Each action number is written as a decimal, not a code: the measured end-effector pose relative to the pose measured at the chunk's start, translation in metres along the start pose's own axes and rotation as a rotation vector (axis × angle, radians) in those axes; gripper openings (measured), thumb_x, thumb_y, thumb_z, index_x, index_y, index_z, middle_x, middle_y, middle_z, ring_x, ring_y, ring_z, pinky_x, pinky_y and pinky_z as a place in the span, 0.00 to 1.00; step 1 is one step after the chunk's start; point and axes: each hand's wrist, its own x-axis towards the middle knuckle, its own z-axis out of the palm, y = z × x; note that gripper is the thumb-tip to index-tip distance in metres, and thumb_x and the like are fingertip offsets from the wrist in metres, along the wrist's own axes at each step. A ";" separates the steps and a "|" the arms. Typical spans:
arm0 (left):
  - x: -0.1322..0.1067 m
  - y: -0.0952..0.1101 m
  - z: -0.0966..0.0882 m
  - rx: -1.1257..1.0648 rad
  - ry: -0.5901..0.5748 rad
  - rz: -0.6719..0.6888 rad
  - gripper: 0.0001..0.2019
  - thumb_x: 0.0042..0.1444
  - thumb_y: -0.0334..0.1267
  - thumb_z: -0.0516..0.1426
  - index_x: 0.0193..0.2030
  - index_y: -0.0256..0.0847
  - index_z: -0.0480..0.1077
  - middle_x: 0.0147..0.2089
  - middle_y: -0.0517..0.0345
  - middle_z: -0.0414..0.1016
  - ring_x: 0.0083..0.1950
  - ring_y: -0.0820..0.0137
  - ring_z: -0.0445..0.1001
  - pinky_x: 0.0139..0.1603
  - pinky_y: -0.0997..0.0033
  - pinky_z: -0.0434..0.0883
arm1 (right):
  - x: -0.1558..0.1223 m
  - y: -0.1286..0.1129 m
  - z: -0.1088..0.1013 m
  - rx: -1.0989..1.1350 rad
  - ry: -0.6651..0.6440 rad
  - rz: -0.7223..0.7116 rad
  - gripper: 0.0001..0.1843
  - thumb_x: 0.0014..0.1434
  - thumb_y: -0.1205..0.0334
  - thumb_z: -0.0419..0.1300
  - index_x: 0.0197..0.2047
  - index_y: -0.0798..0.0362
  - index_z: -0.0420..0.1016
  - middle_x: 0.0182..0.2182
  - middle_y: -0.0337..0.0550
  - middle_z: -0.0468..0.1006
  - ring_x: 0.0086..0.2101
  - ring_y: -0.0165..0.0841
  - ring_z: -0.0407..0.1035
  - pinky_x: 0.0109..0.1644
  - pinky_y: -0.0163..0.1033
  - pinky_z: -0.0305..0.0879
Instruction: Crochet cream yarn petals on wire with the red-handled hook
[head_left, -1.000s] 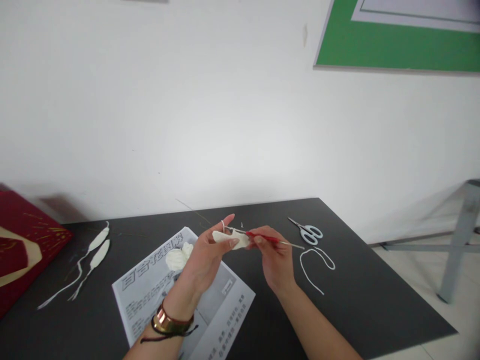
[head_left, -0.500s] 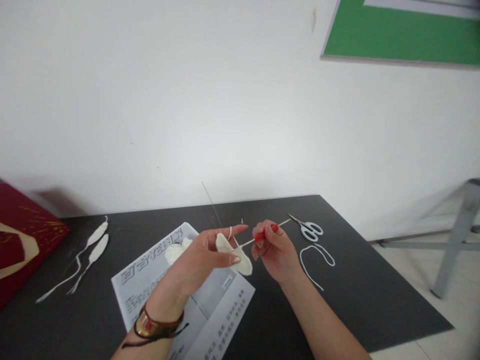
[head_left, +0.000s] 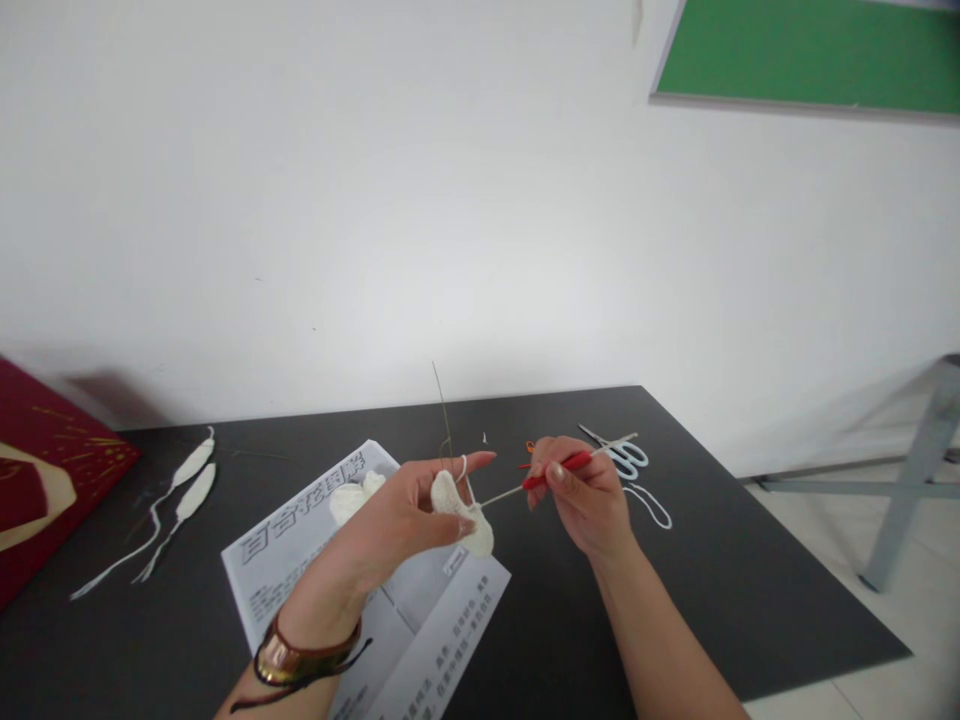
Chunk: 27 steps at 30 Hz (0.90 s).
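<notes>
Pinched in my left hand is a white crocheted petal, with a strand of white yarn looped over the raised index finger. A thin wire sticks up from behind the petal. My right hand is closed around the red grip of a crochet hook. The hook's metal shaft reaches left to the petal's edge, where yarn runs to it; whether the tip is inside a stitch is too small to tell. Just left of the right fingers lies a small orange-red item, partly hidden.
Beneath my left hand, a printed sheet with a white crocheted piece lies on the black table. Scissors and a yarn loop are at right. Two white petals with yarn tails and a red box stand left.
My right hand has moved right with the crochet hook, away from the left hand, partly covering the scissors and yarn loop. The petal and wire have tilted; the orange-red item has come into view.
</notes>
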 end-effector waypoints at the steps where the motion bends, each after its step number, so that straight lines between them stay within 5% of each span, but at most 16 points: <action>1: 0.000 0.000 0.000 0.012 0.006 0.000 0.26 0.45 0.28 0.61 0.55 0.45 0.69 0.29 0.63 0.66 0.28 0.77 0.61 0.30 0.76 0.59 | -0.001 0.000 0.000 -0.017 -0.002 -0.015 0.07 0.52 0.59 0.64 0.26 0.52 0.77 0.23 0.40 0.72 0.21 0.29 0.64 0.21 0.35 0.62; 11: 0.002 0.003 0.002 0.117 0.045 -0.005 0.12 0.44 0.28 0.60 0.38 0.37 0.76 0.28 0.61 0.67 0.27 0.75 0.61 0.30 0.74 0.58 | -0.005 -0.003 0.002 -0.219 -0.035 -0.106 0.07 0.54 0.60 0.62 0.27 0.51 0.77 0.22 0.41 0.73 0.24 0.32 0.64 0.24 0.37 0.59; 17: 0.008 0.001 0.002 0.346 0.162 -0.010 0.29 0.44 0.30 0.58 0.57 0.37 0.66 0.25 0.64 0.65 0.25 0.74 0.60 0.27 0.74 0.58 | -0.007 -0.009 0.006 -0.548 -0.166 -0.301 0.03 0.55 0.67 0.60 0.31 0.52 0.76 0.25 0.42 0.76 0.26 0.31 0.66 0.31 0.38 0.63; 23: 0.019 -0.007 0.002 0.579 0.449 0.093 0.30 0.44 0.31 0.57 0.58 0.32 0.66 0.24 0.62 0.70 0.27 0.70 0.64 0.33 0.70 0.63 | -0.010 0.006 0.017 -0.827 -0.298 -0.643 0.14 0.52 0.75 0.61 0.42 0.53 0.75 0.28 0.44 0.77 0.28 0.31 0.67 0.32 0.38 0.65; 27: 0.020 -0.009 0.007 0.403 0.559 0.126 0.30 0.46 0.34 0.59 0.59 0.37 0.65 0.26 0.63 0.71 0.28 0.71 0.66 0.35 0.70 0.64 | -0.010 0.014 0.018 -0.812 -0.232 -0.723 0.17 0.52 0.76 0.60 0.45 0.53 0.74 0.30 0.45 0.78 0.30 0.32 0.69 0.34 0.39 0.67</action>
